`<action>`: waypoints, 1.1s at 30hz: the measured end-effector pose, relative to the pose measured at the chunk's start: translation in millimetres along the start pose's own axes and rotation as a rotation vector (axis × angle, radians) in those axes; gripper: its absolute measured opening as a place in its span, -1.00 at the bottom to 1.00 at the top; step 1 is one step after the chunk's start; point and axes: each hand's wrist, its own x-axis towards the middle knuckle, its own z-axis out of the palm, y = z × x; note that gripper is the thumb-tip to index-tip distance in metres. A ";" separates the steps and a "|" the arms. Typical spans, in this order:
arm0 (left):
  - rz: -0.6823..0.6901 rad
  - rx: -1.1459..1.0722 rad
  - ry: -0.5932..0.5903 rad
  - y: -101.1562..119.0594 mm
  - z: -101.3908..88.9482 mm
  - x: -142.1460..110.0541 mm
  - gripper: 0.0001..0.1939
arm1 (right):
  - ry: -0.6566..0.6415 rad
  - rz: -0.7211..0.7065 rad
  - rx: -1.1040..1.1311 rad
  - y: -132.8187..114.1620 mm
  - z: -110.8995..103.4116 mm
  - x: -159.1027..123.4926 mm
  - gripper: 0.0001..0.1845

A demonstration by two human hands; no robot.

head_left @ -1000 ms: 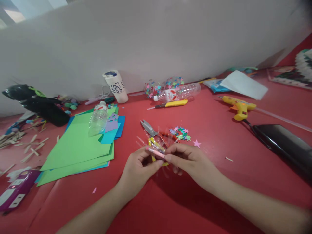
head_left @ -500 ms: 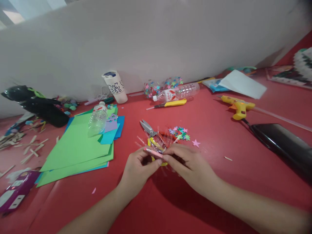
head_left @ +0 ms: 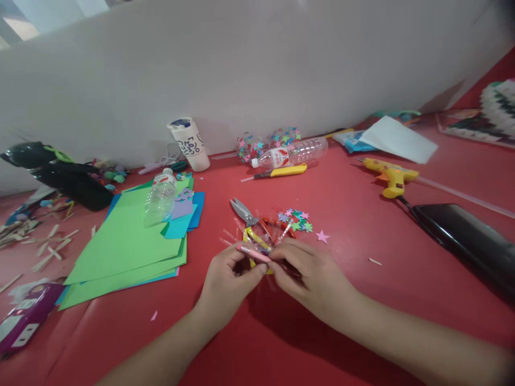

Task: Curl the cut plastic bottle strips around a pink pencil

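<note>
My left hand (head_left: 227, 279) and my right hand (head_left: 308, 273) meet at the middle of the red table (head_left: 341, 214). Between their pinched fingertips they hold a thin pink strip (head_left: 253, 253), with crinkled clear plastic around it. Just beyond my fingers lie yellow-handled scissors (head_left: 247, 217) with their steel blades pointing away. A small heap of coloured paper stars (head_left: 295, 219) lies to their right, with a single pink star (head_left: 322, 236) beside it.
Green and blue paper sheets (head_left: 124, 241) with an empty bottle (head_left: 160, 197) lie left. A paper cup (head_left: 189, 142), a labelled bottle (head_left: 293, 153) and a yellow utility knife (head_left: 281, 171) stand farther back. At the right are a yellow glue gun (head_left: 392, 177) and a black case (head_left: 462, 238).
Both hands have drifted slightly down and left with the pink strip still pinched between them. My right hand's fingers have curled closer over it.
</note>
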 end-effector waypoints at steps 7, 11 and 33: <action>-0.046 0.018 -0.009 -4.5 -4.1 3.8 -0.87 | -0.091 0.179 0.112 1.3 -2.6 4.2 -0.81; -0.049 0.046 -0.010 -3.3 -5.2 4.9 -0.87 | -0.099 0.210 0.147 0.4 -4.0 5.0 -0.79; 0.077 0.095 -0.001 0.7 -3.8 4.0 -0.95 | -0.084 0.204 0.165 0.0 -2.6 3.1 -0.79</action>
